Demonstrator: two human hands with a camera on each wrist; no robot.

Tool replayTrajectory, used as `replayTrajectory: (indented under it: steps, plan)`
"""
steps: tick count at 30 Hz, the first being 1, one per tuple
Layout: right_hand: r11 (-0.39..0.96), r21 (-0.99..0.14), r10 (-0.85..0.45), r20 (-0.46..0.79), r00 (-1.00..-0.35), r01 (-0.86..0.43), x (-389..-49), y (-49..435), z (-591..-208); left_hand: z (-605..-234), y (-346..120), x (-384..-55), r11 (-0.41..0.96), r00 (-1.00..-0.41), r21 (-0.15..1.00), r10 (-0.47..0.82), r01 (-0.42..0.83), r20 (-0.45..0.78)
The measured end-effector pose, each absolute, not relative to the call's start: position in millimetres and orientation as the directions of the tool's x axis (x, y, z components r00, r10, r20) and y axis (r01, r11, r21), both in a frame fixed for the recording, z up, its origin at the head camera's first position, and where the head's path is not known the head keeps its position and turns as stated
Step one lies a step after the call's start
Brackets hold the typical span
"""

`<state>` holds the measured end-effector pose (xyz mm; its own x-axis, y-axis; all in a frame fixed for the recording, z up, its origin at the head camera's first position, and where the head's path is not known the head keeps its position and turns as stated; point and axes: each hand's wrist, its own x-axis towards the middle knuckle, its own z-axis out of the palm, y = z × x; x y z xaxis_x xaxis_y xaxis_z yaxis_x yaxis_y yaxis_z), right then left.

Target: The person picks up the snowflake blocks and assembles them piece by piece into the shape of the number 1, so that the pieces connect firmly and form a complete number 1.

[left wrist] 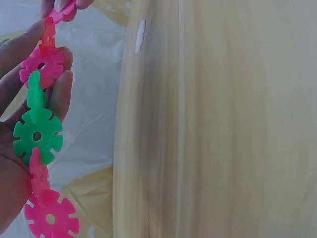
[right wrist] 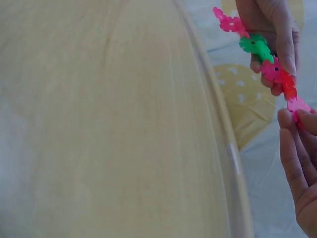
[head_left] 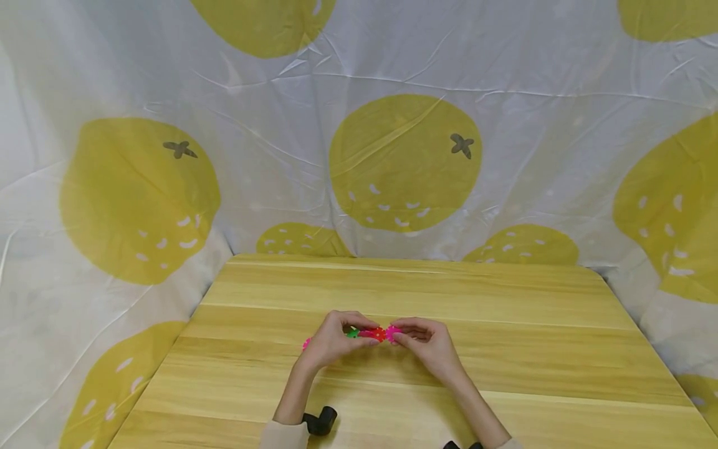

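My left hand [head_left: 330,342] holds a chain of notched plastic snowflake discs and pinches the red disc [head_left: 378,335] near its right end. Opposite it, the thumb and fingertips of my right hand [head_left: 434,349] pinch a bright pink disc [head_left: 391,337], whose edge meets the red one. In the left wrist view the chain runs down along the left palm: a pink disc [left wrist: 53,74], green discs [left wrist: 48,141], then a pink disc [left wrist: 62,228] at the free end. Neighbouring discs sit crosswise, slotted at their notches. Part of the chain is hidden behind the left hand in the head view.
Both hands are over a wooden table [head_left: 477,299]. Black wrist mounts [head_left: 321,421] show at the forearms near the front. A white cloth [head_left: 269,156] printed with large yellow fruits hangs behind the table and along its sides.
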<state>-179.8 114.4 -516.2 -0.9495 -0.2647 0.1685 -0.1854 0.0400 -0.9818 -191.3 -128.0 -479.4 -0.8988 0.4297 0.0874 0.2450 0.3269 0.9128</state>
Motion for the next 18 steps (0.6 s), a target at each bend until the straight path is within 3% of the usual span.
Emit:
replayTrajectory:
  steps: [6,18]
  plan:
    - [0.103,-0.970,-0.236,0.189,-0.953,-0.218,-178.2,113.7,-516.0,-479.1,-126.0,-191.0,0.346,-0.900,0.905,0.428,0.246,0.082]
    - [0.070,-0.955,-0.275,0.259,-0.926,-0.288,-174.0,112.6,-511.5,-478.1,-126.9,-189.6,0.366,-0.905,0.893,0.414,0.263,0.096]
